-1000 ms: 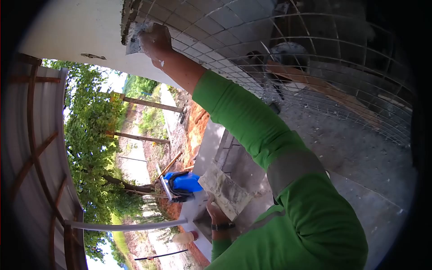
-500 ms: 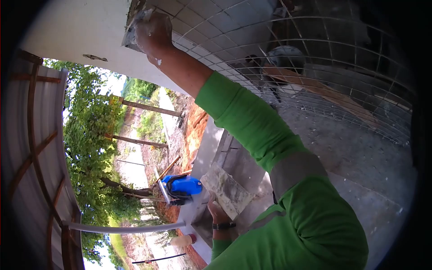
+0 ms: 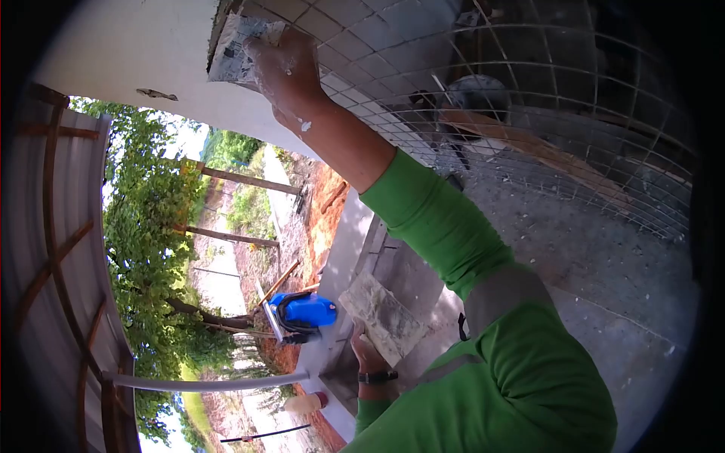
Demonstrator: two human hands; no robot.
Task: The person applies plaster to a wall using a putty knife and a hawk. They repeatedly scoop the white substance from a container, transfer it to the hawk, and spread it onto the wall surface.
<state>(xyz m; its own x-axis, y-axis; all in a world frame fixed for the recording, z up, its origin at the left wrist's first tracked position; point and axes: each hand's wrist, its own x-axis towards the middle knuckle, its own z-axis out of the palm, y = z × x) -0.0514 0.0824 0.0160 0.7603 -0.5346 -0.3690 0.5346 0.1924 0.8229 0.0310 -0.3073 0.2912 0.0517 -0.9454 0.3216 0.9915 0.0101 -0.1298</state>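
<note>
Nearest, a mortar-smeared tile (image 3: 381, 317) is held from beneath by the left hand (image 3: 368, 355), which is closed on its lower edge. Farther up, the right hand (image 3: 285, 68) is laid over a wall tile (image 3: 236, 47) at the outer edge of the tiled wall (image 3: 393, 45). Whether that tile is gripped or only pressed cannot be told. Both tiles are judged stiff, brittle and fairly heavy, and slippery where wet, so they are best taken by the bare edges.

No writing, number or brand can be read anywhere. The mortar board (image 3: 381, 317) carries no legible mark, and the blue container (image 3: 302, 311) shows no readable label.
</note>
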